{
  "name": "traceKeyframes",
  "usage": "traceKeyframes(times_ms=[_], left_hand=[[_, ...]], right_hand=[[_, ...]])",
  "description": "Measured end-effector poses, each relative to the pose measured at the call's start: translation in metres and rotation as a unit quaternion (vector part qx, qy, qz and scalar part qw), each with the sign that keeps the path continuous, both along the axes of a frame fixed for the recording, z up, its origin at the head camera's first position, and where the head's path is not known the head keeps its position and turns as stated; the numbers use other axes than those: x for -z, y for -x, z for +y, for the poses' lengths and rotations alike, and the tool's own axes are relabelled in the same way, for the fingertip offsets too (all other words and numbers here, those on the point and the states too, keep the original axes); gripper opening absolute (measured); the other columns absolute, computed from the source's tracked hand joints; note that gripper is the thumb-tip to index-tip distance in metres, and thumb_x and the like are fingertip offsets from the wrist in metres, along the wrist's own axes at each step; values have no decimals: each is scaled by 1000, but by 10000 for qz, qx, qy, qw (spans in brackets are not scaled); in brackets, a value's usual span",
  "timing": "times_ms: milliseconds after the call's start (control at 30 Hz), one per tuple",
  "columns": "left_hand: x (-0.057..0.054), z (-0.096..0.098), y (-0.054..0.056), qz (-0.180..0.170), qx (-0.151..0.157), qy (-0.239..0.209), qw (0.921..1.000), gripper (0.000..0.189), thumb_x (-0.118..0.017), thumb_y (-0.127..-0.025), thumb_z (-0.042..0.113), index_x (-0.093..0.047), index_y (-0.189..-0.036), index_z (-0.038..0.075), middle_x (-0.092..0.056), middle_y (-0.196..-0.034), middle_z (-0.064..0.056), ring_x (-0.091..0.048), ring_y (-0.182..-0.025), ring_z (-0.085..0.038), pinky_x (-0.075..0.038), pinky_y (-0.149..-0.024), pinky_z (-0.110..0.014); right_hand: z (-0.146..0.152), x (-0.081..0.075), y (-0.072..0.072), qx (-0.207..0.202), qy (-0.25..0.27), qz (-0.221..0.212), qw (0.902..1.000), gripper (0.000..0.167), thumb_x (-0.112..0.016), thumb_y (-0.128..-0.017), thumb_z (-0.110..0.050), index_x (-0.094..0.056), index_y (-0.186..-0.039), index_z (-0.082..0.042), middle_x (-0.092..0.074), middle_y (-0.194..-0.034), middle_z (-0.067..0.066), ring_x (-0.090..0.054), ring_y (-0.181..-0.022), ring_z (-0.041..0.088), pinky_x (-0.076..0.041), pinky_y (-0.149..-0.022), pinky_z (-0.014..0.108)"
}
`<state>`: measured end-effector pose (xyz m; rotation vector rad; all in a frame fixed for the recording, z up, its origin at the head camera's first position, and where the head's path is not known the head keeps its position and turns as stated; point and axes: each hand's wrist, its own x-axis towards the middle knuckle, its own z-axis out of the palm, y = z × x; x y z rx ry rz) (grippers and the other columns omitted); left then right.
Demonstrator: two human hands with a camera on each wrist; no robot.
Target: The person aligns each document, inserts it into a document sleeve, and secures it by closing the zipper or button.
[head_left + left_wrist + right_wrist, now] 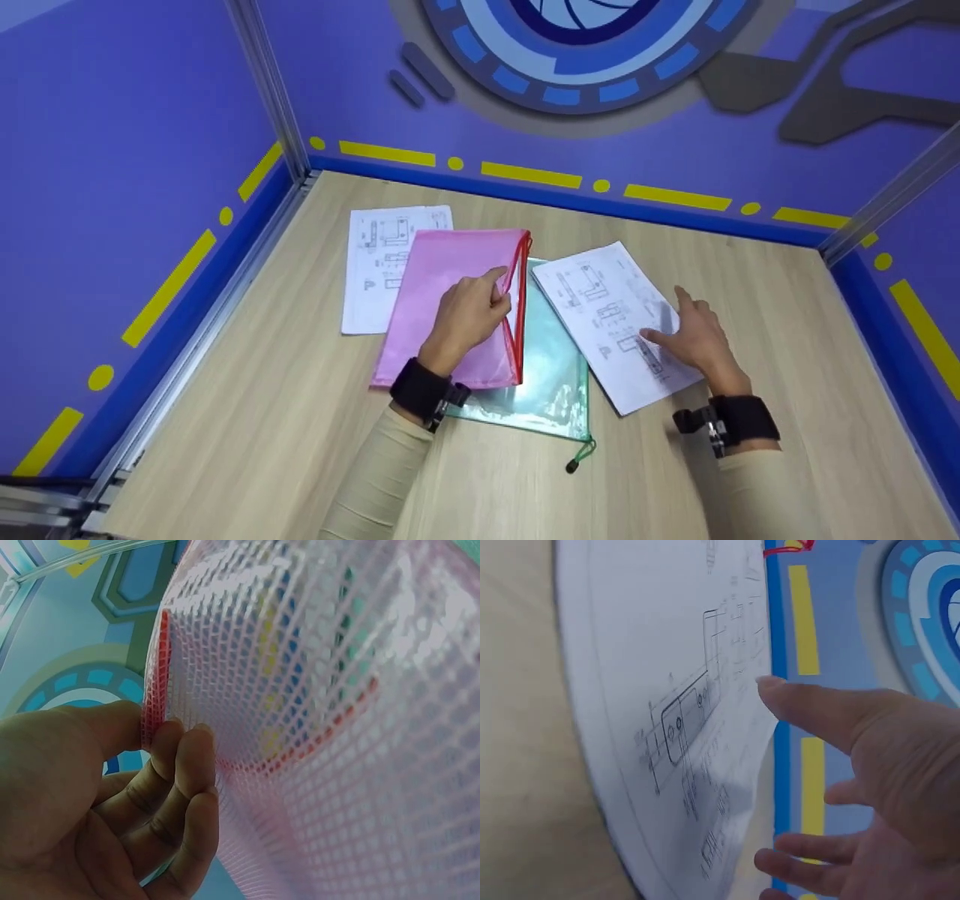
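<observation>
My left hand pinches the opening edge of a pink mesh zipper pouch, thumb against fingertips, as the left wrist view shows. The pouch's red zipper side faces right and gapes a little. Over the right part of a stack of printed drawing sheets, my right hand is spread with fingers apart, its thumb over the page. In the right wrist view the sheets show line drawings, with the fingers beside their edge. Underneath the pink pouch lies a green zipper pouch, partly covered.
Another drawing sheet lies at the left, partly under the pink pouch. The green pouch's zipper pull hangs toward the front on a cord. Blue printed walls border the wooden table at the back and sides.
</observation>
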<state>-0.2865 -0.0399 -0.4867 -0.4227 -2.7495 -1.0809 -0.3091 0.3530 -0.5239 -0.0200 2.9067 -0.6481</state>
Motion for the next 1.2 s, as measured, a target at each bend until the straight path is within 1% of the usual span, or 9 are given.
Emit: traceKeyframes(times_ms=[233,367,433,533,633,800,933,1067,1200], left_hand=[[0,-2,0,20,-43,88,9999,47,-65,-100,13,-63,-147,6,-56,-67,7,-52,-59,-10,-44,-61,-30],[-1,-4,0,-15,-90,74,9999,47,-65,-100,13,-62,-147,6,-57,-67,7,-52,-59,-10,-45,-61,-31],[-2,-4,1,-34,-76,77,9999,48,-65,-100,13,-62,-147,6,-57,-67,7,-52,-59,-10,-45,-61,-31],[-3,-4,1,-35,-40,108,9999,47,-65,-100,13,-62,-147,6,-55,-66,7,-51,-59,-10,-45,-61,-31],[-2,-4,0,15,-36,161,9999,46,-64,-101,14,-63,-146,6,-53,-65,9,-49,-59,-10,-44,-61,-32],[2,-3,0,-32,-2,186,9998,46,-64,-101,15,-63,-147,6,-53,-65,8,-49,-60,-11,-45,-62,-33],[3,-3,0,-132,-35,211,9997,47,-65,-101,16,-62,-148,7,-55,-65,8,-51,-60,-11,-46,-63,-33],[1,-3,0,-113,-96,288,9995,48,-64,-102,16,-61,-149,6,-49,-62,8,-49,-58,-12,-44,-61,-33],[-1,-4,-1,-38,-117,348,9993,48,-64,-102,15,-61,-148,5,-44,-59,8,-47,-56,-12,-41,-57,-32]], right_hand=[[-8,-4,26,173,-430,-526,9975,113,-82,-89,-43,-17,-160,16,-32,-148,48,-38,-130,59,-36,-107,74],[-9,-8,34,140,-405,-827,9957,104,-84,-89,-39,-27,-152,21,-42,-137,44,-48,-115,51,-45,-99,67],[-7,-8,35,106,-211,-1000,9947,97,-84,-89,-37,-32,-147,22,-48,-129,40,-53,-107,47,-49,-92,60],[-5,-7,33,167,251,-1266,9915,88,-82,-91,-31,-33,-143,21,-54,-120,35,-60,-98,40,-53,-82,49],[-7,-6,30,324,574,-1312,9892,80,-78,-90,-21,-31,-140,21,-55,-117,34,-62,-96,39,-54,-77,45],[-3,-3,23,642,954,-1177,9864,59,-67,-91,-10,-38,-133,20,-54,-117,31,-59,-97,37,-52,-81,44],[5,-7,17,571,1638,-1390,9750,55,-62,-99,-10,-43,-145,16,-60,-121,27,-64,-97,31,-53,-81,39],[14,-13,9,416,2102,-1493,9653,58,-53,-107,-14,-36,-157,10,-66,-121,22,-69,-94,25,-55,-80,36],[18,-17,-4,253,2278,-1255,9652,56,-48,-110,-13,-35,-159,10,-66,-120,23,-70,-91,23,-56,-78,35]])
